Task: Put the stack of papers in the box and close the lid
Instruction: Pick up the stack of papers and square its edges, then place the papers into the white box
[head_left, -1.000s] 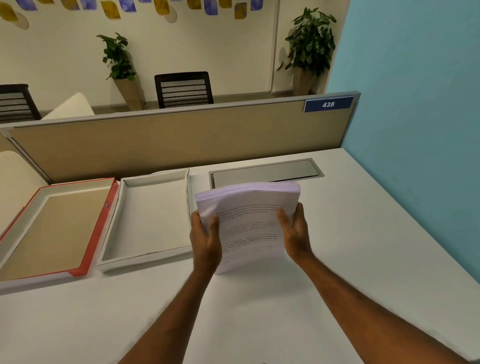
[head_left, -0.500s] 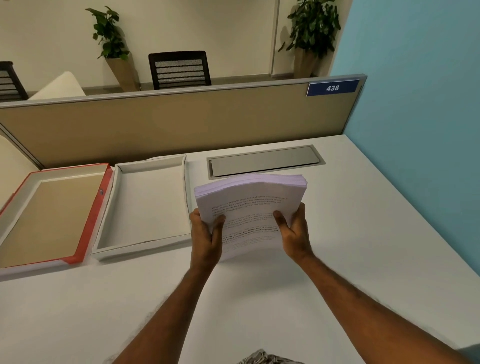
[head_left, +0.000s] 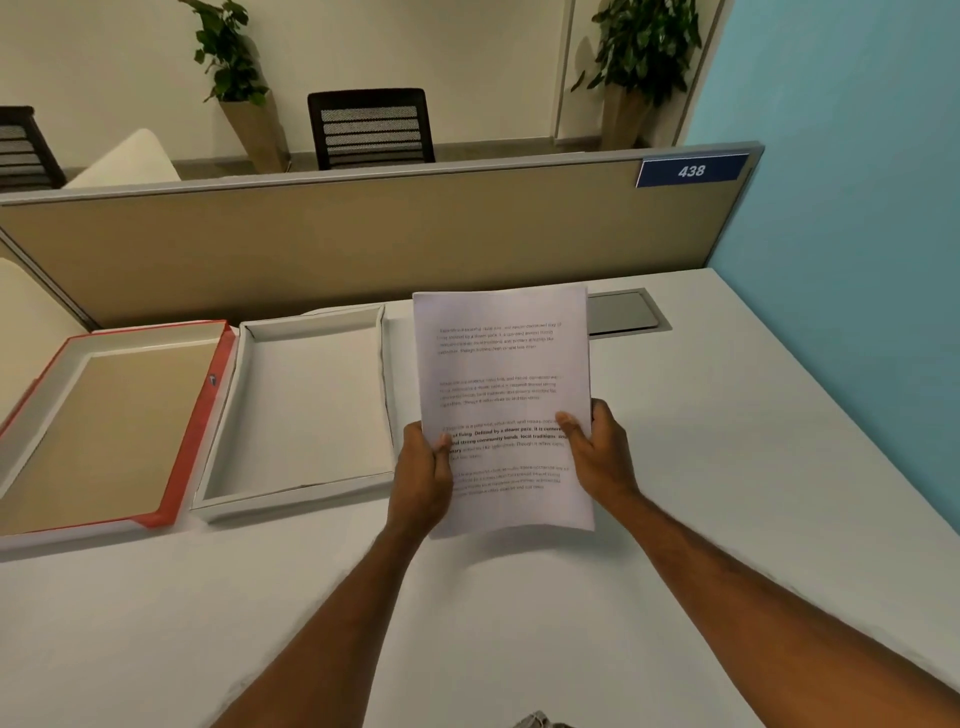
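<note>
Head view: the left hand and right hand each have their grip clamped on a side edge of the stack of papers, thumbs on the printed top sheet, holding it above the white worktop. Just left of it lies the open white box. Farther left lies the red-edged lid, inside up.

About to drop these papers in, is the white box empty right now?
Empty. The white box shows only its bare floor and walls. The stack of papers is outside it, held by the left hand and right hand.
</note>
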